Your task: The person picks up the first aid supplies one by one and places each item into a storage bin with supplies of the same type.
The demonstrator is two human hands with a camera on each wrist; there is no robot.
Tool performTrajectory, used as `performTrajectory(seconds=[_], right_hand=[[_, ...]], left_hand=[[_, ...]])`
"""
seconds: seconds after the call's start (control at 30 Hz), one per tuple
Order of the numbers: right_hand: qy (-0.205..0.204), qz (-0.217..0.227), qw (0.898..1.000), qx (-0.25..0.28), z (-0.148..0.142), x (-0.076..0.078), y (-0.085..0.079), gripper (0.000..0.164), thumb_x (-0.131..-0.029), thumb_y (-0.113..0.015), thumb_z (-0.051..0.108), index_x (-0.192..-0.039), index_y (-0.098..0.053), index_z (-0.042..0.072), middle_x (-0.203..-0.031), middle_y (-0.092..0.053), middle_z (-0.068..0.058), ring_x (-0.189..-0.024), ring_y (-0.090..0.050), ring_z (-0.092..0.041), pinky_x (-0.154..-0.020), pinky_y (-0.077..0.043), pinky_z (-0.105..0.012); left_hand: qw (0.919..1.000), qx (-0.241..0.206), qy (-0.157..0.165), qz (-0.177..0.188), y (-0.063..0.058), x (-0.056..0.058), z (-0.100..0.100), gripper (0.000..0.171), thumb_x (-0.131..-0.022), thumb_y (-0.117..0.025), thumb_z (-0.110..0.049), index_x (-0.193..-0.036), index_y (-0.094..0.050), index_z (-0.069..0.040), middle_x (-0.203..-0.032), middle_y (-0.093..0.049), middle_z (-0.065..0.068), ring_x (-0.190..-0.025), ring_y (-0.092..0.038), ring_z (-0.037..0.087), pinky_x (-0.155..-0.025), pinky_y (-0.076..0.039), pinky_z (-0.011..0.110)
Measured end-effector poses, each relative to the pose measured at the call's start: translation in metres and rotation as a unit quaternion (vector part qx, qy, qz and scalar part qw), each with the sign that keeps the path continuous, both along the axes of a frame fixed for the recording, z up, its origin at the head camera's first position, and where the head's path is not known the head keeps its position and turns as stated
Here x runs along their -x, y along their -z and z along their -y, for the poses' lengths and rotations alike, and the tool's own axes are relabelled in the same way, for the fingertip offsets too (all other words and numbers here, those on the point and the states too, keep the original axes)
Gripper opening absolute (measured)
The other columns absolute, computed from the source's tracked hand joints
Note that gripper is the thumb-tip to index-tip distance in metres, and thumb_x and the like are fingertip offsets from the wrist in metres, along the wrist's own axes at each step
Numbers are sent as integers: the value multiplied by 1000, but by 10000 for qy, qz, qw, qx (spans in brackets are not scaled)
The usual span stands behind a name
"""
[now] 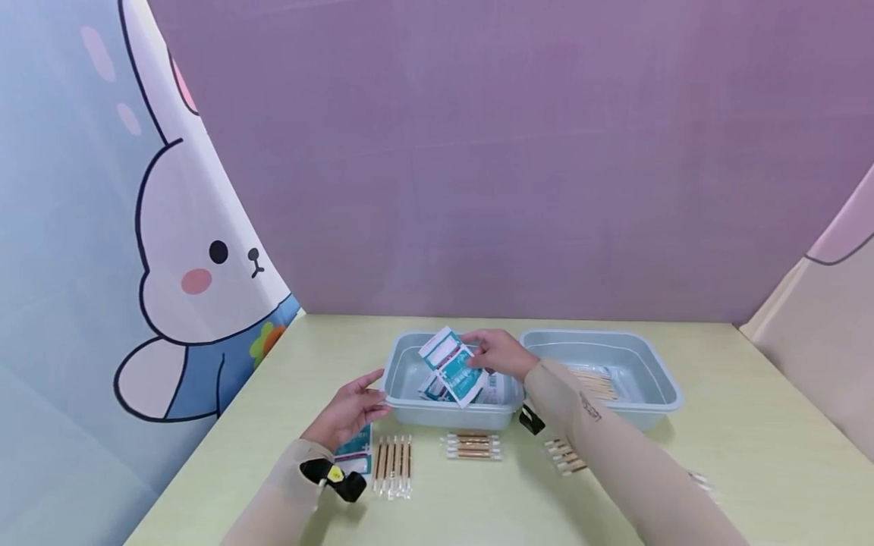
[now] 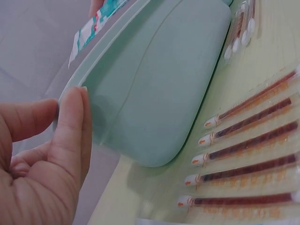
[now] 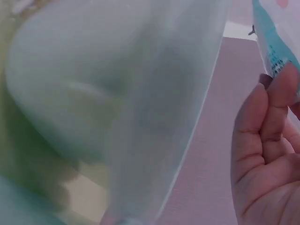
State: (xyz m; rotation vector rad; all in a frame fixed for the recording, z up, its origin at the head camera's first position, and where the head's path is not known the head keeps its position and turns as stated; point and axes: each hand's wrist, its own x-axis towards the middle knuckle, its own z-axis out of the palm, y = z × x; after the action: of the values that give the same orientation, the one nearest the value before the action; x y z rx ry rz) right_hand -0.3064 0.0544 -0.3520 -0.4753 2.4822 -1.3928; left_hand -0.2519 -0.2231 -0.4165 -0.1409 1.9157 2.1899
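My right hand pinches a teal-and-white printed packet by its edge, above the left pale blue-green plastic tub. In the right wrist view, the fingertips press on the packet. More teal-and-white packets lie inside that tub, partly covered by the held one. At the tub's left end, my left hand holds the rim between thumb and fingers. Close up, the left hand is at the tub's rim. Another teal packet lies on the table, partly hidden by the left hand.
A second tub stands at the right, with packed wooden-stick swabs inside. In front lie clear packs of brown swabs: one left, one middle, one right beside my sleeve. A purple cloth backdrop rises behind the table.
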Motion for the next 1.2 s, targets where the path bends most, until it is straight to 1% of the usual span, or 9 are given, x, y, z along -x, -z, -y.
performTrajectory(seconds=[0.13,0.33,0.4,0.47,0.57,0.63,0.73,0.9,1.2], right_hand=[[-241,-162,9992,-286,4,4,-5,46,-90,-63,1,-134,-53,1,-81,-59,-7,-66,-53,-17,-65,-50,-29],[-393,-363,9954,-799,12,8,-12,44,-89,-63,0,-131,-55,-4,-73,-59,-6,-61,-49,-15,-65,-50,-30],[-387,-404,9934,-1002,13,10,-13,42,-88,-64,0,-129,-57,-2,-81,-65,-7,-66,-52,-15,-70,-51,-30],[-412,-527,9901,-1232,14,13,-14,40,-87,-65,-1,-127,-60,-2,-96,-68,-10,-75,-57,-16,-77,-52,-32],[-392,-678,9845,-1569,15,18,-19,35,-86,-66,-2,-121,-65,0,-115,-66,-13,-95,-61,-22,-89,-50,-37],[-399,-754,9800,-1799,16,20,-22,32,-86,-65,-2,-118,-66,0,-118,-65,-14,-105,-60,-25,-92,-49,-40],[-359,-696,9769,-1990,16,23,-28,30,-87,-64,-3,-116,-68,1,-118,-65,-14,-111,-59,-29,-94,-48,-41],[-241,-444,9767,-2083,17,25,-32,29,-86,-64,-5,-115,-68,0,-117,-65,-14,-113,-57,-31,-94,-48,-41],[-205,-265,9735,-2264,13,30,-24,28,-85,-63,-8,-112,-69,-1,-116,-65,-15,-115,-56,-33,-96,-46,-43]], left_hand=[[10000,0,5,-7,0,0,0,54,-97,-47,4,-148,-31,-2,-114,-53,27,-76,-65,16,-77,-56,28],[10000,30,-26,19,0,0,-2,54,-97,-48,3,-148,-33,-4,-112,-55,25,-76,-63,16,-80,-55,30],[10000,60,-40,43,0,0,-3,53,-97,-49,2,-147,-34,-4,-113,-55,25,-76,-63,16,-80,-55,31],[9999,76,-43,54,1,-1,-4,53,-97,-49,2,-147,-35,-4,-113,-55,25,-76,-63,17,-81,-55,32],[10000,90,-20,25,1,-1,-6,53,-97,-49,2,-147,-35,-4,-112,-55,25,-77,-63,17,-83,-54,33],[10000,73,22,7,1,-1,-7,53,-97,-49,2,-147,-34,-4,-112,-55,25,-78,-63,17,-85,-53,35],[10000,56,66,-18,1,-1,-9,54,-97,-49,3,-148,-33,-3,-111,-55,24,-77,-63,17,-86,-53,35],[9999,61,90,-27,0,0,-10,54,-97,-49,3,-148,-33,-3,-111,-55,26,-76,-63,16,-83,-54,34],[9999,36,109,8,1,-1,-10,53,-97,-49,2,-148,-33,-3,-107,-57,21,-76,-64,16,-83,-54,34]])
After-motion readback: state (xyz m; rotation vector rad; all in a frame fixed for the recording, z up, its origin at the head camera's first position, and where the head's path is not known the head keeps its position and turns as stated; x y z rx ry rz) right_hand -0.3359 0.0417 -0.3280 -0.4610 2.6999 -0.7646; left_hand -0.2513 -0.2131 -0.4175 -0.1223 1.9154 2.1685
